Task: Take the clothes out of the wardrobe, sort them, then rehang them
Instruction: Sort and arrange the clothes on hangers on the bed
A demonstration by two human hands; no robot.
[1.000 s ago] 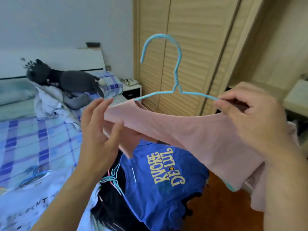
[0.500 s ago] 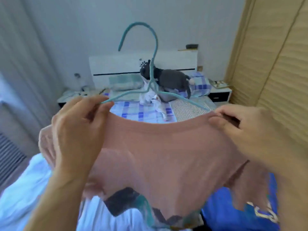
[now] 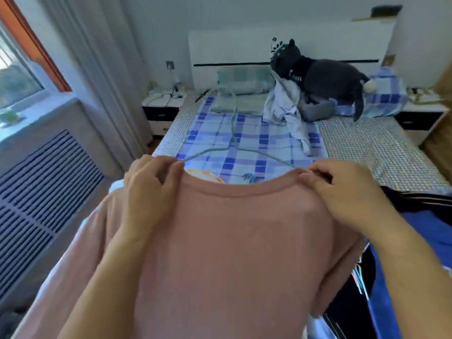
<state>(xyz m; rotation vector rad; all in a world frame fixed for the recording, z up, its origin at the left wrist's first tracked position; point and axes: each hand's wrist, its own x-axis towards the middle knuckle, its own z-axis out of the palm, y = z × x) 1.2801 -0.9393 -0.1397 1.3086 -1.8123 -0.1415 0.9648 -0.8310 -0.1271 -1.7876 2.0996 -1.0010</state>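
A pink T-shirt (image 3: 232, 241) hangs spread out in front of me on a thin light-blue wire hanger (image 3: 232, 133), whose hook points up toward the bed's head. My left hand (image 3: 149, 189) pinches the shirt's left shoulder by the collar. At the right shoulder my right hand (image 3: 342, 192) pinches the cloth where the hanger's arm goes in. A blue T-shirt (image 3: 428, 228) and dark clothes (image 3: 415, 199) lie on the bed at the right, partly hidden by the pink shirt.
The bed (image 3: 367, 143) with a blue checked sheet lies ahead, with a grey plush toy (image 3: 322, 79) and a crumpled pale garment (image 3: 286, 106) near the headboard. Bedside tables (image 3: 163, 106) flank it. A radiator cover (image 3: 44, 182) and curtain stand left; the wardrobe's edge (image 3: 440, 133) shows right.
The view has swung left from the wardrobe doors to the bed. My left hand moved from open beside the shirt to pinching its left shoulder. The shirt now hangs flat on the hanger.
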